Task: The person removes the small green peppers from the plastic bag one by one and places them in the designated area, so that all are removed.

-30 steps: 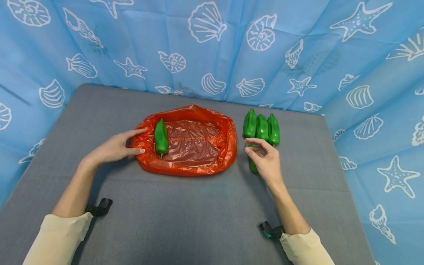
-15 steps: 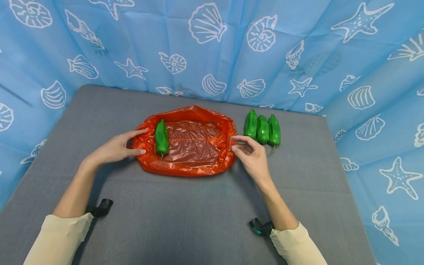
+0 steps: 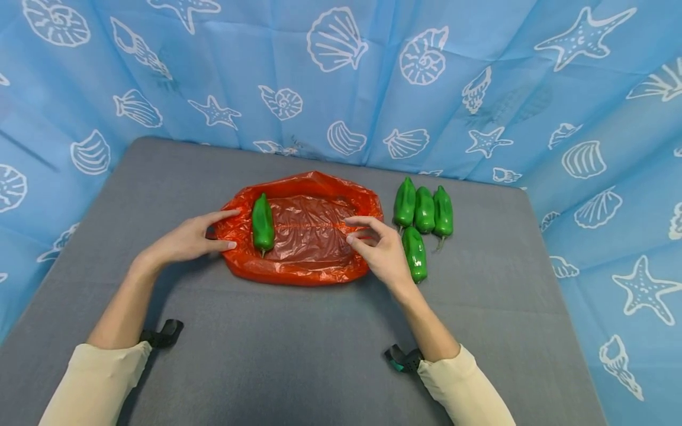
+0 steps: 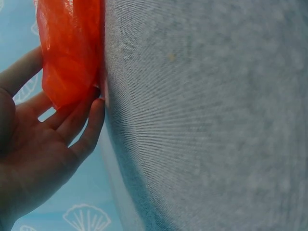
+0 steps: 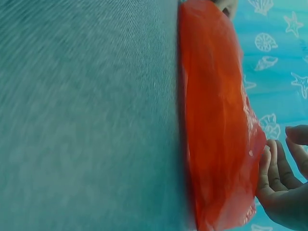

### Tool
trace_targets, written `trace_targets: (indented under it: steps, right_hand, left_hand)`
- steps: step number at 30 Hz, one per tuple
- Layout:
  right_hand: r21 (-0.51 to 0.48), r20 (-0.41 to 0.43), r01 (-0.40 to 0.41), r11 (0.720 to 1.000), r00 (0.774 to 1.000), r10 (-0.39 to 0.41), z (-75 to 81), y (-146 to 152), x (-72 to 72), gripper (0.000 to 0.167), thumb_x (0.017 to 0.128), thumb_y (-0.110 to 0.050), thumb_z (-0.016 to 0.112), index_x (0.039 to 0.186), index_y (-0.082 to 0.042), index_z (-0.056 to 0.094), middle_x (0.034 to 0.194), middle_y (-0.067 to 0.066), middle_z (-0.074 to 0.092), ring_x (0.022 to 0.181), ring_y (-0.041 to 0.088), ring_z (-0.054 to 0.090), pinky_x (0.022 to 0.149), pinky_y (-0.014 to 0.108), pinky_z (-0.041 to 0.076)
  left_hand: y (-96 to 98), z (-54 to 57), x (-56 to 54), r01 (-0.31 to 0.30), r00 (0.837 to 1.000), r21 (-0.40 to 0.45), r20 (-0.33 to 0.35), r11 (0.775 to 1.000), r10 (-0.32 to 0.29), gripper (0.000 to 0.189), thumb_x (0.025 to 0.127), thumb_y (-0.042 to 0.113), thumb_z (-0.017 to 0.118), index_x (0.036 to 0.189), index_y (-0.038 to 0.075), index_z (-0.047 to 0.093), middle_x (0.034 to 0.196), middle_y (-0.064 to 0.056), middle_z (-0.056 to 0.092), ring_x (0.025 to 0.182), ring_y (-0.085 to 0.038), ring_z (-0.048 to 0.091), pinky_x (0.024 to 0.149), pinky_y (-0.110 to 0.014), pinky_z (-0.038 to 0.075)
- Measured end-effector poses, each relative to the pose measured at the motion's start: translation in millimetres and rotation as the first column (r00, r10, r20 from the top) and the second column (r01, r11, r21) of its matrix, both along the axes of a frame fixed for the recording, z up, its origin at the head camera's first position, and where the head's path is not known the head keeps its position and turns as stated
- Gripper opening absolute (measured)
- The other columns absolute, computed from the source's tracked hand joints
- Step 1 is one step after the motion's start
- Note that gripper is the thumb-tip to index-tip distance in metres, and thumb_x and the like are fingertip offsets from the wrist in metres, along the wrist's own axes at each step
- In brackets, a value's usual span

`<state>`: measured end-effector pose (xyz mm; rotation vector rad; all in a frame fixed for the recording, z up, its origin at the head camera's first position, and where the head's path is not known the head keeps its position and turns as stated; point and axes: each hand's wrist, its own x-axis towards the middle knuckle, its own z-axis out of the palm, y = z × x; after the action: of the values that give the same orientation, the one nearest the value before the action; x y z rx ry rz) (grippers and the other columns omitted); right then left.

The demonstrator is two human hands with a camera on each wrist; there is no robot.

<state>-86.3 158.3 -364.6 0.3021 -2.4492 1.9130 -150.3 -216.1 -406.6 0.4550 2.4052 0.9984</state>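
A red plastic bag (image 3: pixel 298 276) lies on the table with its mouth spread wide and its rim rolled down. One green pepper (image 3: pixel 263 225) rests inside at the left end, stem toward me. My left hand (image 3: pixel 183 241) touches the bag's left end, thumb and fingers spread apart; in the left wrist view several fingers reach behind the red plastic. My right hand (image 3: pixel 380 251) is over the bag's right end, fingers bent and thumb apart, with no object visible between them. The right wrist view shows its fingers (image 5: pixel 275 166) overlapping the bag's edge.
Right of the bag, three green peppers (image 3: pixel 424 210) lie side by side, and another green pepper (image 3: pixel 415 254) lies in front of them. A grey cloth (image 3: pixel 288 355) covers the table. Behind it hangs a blue curtain (image 3: pixel 224 53) with white shell prints.
My right hand has moved left from the loose peppers, past the bag's right rim, to above the bag. The front pepper is now uncovered. My left hand stays at the bag's left end.
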Motion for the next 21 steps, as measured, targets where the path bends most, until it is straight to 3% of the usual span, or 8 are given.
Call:
trace_targets:
  steps: [5,7,12,14,21]
  right_hand:
    - [0.023,0.021,-0.033,0.999,0.999,0.032,0.7,-12,-4.6,0.033,0.089,0.01,0.067,0.121,0.008,0.064,0.121,0.022,0.064,0.1,0.039,0.065,0.078,0.023,0.055]
    - [0.028,0.029,-0.05,0.998,0.998,0.049,-6.2,-16,-9.8,0.035,0.089,0.009,0.067,0.123,0.006,0.064,0.122,0.021,0.064,0.1,0.038,0.066,0.077,0.025,0.056]
    - [0.033,0.014,-0.091,0.995,0.996,0.091,-24.1,-23,-24.1,0.039,0.089,0.003,0.071,0.127,-0.002,0.064,0.125,0.017,0.064,0.1,0.032,0.067,0.08,0.04,0.057]
    - [0.041,0.003,-0.1,0.994,0.995,0.099,-24.6,-27,-27.1,0.039,0.089,0.0,0.072,0.127,-0.006,0.066,0.125,0.014,0.065,0.099,0.028,0.068,0.081,0.043,0.057]
    - [0.083,-0.007,-0.121,0.989,0.992,0.123,-23.5,-40,-32.7,0.04,0.089,-0.002,0.073,0.127,-0.012,0.066,0.124,0.005,0.066,0.098,0.018,0.068,0.078,0.036,0.058]
  left_hand:
    - [0.2,-0.9,0.5,-0.008,1.0,-0.002,-0.017,1.0,0.008,0.07,0.098,0.032,0.064,0.157,0.011,0.03,0.108,-0.017,0.056,0.07,-0.021,0.057,0.084,-0.045,0.043]
    - [0.8,-1.0,0.2,-0.01,1.0,-0.001,-0.018,1.0,0.01,0.07,0.098,0.032,0.064,0.157,0.011,0.031,0.108,-0.018,0.056,0.07,-0.022,0.057,0.084,-0.046,0.043]
    - [1.4,-1.2,-0.3,-0.012,1.0,-0.005,-0.028,1.0,0.012,0.07,0.098,0.031,0.065,0.156,0.011,0.031,0.124,-0.022,0.052,0.076,-0.021,0.057,0.09,-0.05,0.042]
    - [1.3,-1.4,-0.3,-0.013,0.999,-0.005,-0.035,1.0,0.013,0.069,0.098,0.03,0.065,0.156,0.01,0.032,0.132,-0.023,0.048,0.078,-0.021,0.057,0.092,-0.051,0.041]
    - [1.3,-1.5,1.4,-0.023,0.999,-0.014,-0.05,1.0,0.023,0.069,0.098,0.028,0.065,0.155,0.009,0.033,0.135,-0.025,0.048,0.084,-0.026,0.058,0.091,-0.053,0.043]
